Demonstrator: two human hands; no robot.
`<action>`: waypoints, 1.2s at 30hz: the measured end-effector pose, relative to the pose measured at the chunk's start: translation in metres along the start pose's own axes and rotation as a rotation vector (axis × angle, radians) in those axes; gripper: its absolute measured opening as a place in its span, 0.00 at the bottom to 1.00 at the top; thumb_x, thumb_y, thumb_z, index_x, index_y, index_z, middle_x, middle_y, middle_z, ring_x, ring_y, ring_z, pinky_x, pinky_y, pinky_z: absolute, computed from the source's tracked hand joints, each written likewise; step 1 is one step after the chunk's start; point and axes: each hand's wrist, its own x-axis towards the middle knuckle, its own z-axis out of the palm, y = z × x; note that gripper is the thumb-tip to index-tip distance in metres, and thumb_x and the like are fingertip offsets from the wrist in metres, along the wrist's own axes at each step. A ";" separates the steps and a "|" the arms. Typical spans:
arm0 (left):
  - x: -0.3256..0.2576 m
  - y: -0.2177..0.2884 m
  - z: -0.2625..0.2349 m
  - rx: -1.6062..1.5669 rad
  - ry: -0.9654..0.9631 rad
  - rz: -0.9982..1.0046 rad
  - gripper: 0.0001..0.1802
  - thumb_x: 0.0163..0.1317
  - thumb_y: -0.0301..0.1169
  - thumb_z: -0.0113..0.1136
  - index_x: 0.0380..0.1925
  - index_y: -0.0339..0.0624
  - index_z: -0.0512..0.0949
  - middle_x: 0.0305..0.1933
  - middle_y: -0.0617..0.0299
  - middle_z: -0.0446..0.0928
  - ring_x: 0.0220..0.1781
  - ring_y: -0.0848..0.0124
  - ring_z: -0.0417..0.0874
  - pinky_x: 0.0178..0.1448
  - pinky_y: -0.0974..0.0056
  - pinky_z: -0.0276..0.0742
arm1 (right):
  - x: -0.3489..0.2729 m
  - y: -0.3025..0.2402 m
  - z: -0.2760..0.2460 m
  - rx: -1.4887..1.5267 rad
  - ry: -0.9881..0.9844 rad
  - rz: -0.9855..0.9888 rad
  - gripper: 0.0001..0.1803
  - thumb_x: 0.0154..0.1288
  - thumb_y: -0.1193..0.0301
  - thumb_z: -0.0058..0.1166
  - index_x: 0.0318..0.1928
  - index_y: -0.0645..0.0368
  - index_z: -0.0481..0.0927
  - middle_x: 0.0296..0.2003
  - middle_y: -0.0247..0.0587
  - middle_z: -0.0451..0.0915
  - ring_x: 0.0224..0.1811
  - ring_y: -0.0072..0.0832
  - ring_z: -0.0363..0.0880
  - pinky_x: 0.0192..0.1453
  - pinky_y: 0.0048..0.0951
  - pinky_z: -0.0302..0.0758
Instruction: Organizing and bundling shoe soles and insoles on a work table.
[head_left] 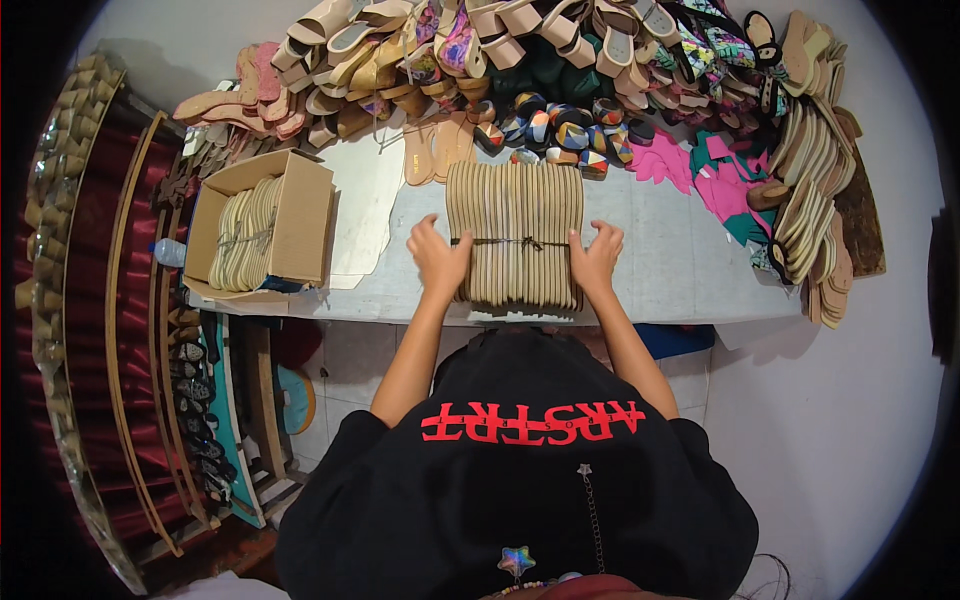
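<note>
A thick bundle of beige shoe insoles (pixel 512 200), stood on edge side by side, rests near the front of the table. Dark string (pixel 500 241) runs across its middle and is knotted right of centre. At the bundle's left side is my left hand (pixel 438 258), its thumb against the outermost insole and its fingers spread away from it. My right hand (pixel 597 256) mirrors this on the other side, thumb touching the bundle near the string, fingers apart and pointing outward. Neither hand wraps round the bundle.
To the left, an open cardboard box (pixel 305 225) holds another tied insole bundle (pixel 245 235). Two loose tan soles (pixel 437 145) lie behind my left hand. Colourful heels (pixel 560 130) and piled sandals (pixel 540 40) line the back. Pink scraps (pixel 660 160) and stacked insoles (pixel 808 200) are right.
</note>
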 end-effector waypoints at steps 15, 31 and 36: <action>-0.034 -0.039 0.025 -0.487 -0.371 -0.396 0.23 0.44 0.43 0.66 0.32 0.32 0.78 0.30 0.55 0.80 0.32 0.69 0.81 0.38 0.65 0.75 | -0.013 0.024 0.013 0.436 -0.513 0.279 0.40 0.44 0.59 0.64 0.51 0.72 0.61 0.42 0.59 0.74 0.41 0.40 0.77 0.45 0.32 0.72; 0.009 -0.028 -0.122 -0.245 -0.074 -0.312 0.37 0.32 0.52 0.69 0.39 0.35 0.76 0.38 0.44 0.69 0.42 0.53 0.72 0.50 0.58 0.69 | -0.008 -0.118 0.014 0.648 -0.563 0.141 0.34 0.48 0.66 0.63 0.49 0.70 0.57 0.42 0.54 0.72 0.41 0.34 0.74 0.44 0.29 0.72; 0.055 -0.083 -0.230 -0.182 -0.015 -0.275 0.43 0.31 0.57 0.67 0.41 0.30 0.73 0.42 0.40 0.69 0.48 0.50 0.71 0.53 0.57 0.67 | -0.026 -0.252 0.043 0.868 -0.654 0.129 0.32 0.49 0.69 0.62 0.49 0.69 0.57 0.42 0.51 0.71 0.41 0.32 0.74 0.44 0.27 0.73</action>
